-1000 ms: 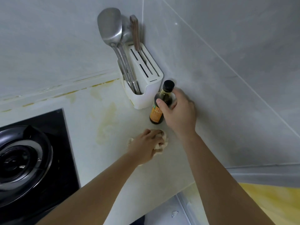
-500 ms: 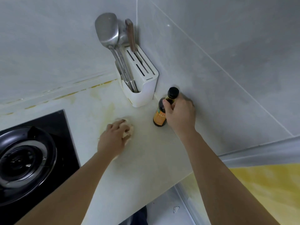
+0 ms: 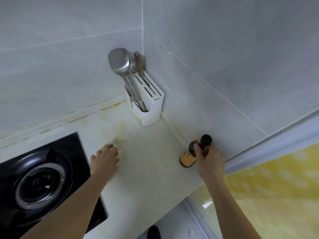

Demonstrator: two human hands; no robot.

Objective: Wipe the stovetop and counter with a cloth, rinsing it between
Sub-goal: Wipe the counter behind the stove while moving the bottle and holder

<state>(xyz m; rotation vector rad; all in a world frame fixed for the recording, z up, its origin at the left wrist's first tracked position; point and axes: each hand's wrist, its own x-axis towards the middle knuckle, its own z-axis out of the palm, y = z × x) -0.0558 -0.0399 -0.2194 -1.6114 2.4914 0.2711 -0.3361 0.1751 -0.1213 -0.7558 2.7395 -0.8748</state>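
Cloth (image 3: 118, 153), pale and bunched small, lies on the counter (image 3: 146, 169) just right of the stovetop (image 3: 43, 169), under the left hand (image 3: 105, 159), whose fingers curl over it. It looks soft and light, best held balled in the palm and pressed flat. At three o'clock, the right hand (image 3: 209, 161) grips a bottle (image 3: 189, 156) near the wall.

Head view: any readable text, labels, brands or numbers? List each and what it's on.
No text can be read in this view.
Bottle: its orange label with a green patch carries print, too blurred and small to read.
Utensil holder: a small mark near its base, too small to tell.
Stovetop, counter, wall tiles: no markings visible.
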